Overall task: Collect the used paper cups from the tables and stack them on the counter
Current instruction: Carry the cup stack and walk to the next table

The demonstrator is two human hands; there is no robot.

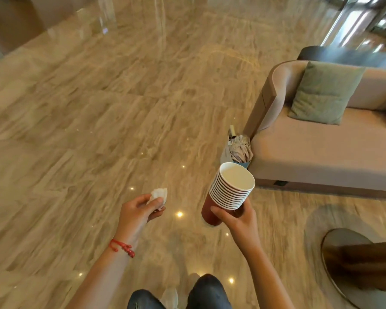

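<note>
Over the shiny floor (98, 108) near a soft sofa (321, 152), our right hand (236, 221) holds stacked round paper cups (230, 192), our left hand (140, 208) pinches a crumpled napkin (159, 194).

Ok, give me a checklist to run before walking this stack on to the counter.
1. Right hand has a grip on the cup stack: ok.
2. Cups nested evenly, rims aligned: ok.
3. Stack upright: not ok, it tilts.
4. Left hand free to steady the stack: not ok, it pinches a crumpled napkin.
5. Floor ahead free of obstacles: ok; sofa stands to the right.
6. Counter in sight: cannot tell.
</note>
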